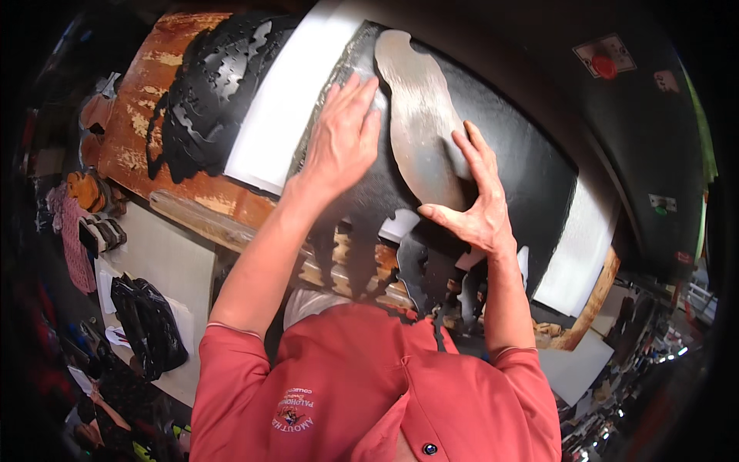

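A long, sole-shaped metal cutting die [422, 100] with wavy sides lies on a black sheet [531, 169]. My right hand [481, 196] grips the die's near right part, thumb at its near end and fingers along its right edge. On the left, my left hand [342, 135] rests flat on the sheet beside the die, fingers stretched out and holding nothing. Toward my body the sheet turns into scalloped strips [413, 266] with cut-out gaps, hanging over the table's near edge.
A white board [289, 100] lies under the sheet. Left of it, black scalloped offcuts [219, 92] are heaped on a worn wooden table [127, 146]. A dark machine body with a red button [604, 67] stands at the right. A black plastic bag [146, 327] lies at lower left.
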The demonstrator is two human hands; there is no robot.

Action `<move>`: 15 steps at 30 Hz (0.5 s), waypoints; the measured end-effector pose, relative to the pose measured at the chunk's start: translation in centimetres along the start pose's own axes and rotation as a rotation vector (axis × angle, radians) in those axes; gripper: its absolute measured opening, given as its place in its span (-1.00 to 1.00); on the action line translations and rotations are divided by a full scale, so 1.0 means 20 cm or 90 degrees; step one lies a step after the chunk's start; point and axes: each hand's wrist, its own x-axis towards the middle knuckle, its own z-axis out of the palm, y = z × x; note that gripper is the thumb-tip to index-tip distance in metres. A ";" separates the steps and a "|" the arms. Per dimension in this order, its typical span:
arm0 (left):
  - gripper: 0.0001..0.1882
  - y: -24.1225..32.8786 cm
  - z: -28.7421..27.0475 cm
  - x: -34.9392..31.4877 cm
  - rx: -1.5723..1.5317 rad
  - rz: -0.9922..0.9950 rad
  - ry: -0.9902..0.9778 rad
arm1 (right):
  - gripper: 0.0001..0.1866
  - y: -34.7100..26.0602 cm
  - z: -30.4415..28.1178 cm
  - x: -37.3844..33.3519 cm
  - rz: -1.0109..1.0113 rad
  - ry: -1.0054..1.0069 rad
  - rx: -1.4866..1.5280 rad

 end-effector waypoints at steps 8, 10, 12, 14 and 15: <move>-0.49 -0.04 0.04 -0.02 0.048 0.077 0.001 | -0.02 0.04 0.06 -0.13 -0.072 0.077 -0.107; -0.49 -0.03 0.04 -0.02 0.058 0.076 -0.002 | -0.07 0.04 0.06 -0.13 -0.083 0.085 -0.100; -0.49 -0.03 0.04 -0.02 0.068 0.076 0.001 | -0.10 0.05 0.05 -0.13 -0.091 0.096 -0.086; -0.49 -0.02 0.04 -0.02 0.063 0.077 0.002 | -0.11 0.04 0.04 -0.13 -0.098 0.094 -0.093; -0.49 -0.02 0.03 -0.02 0.057 0.082 0.008 | -0.12 0.03 0.04 -0.13 -0.089 0.094 -0.091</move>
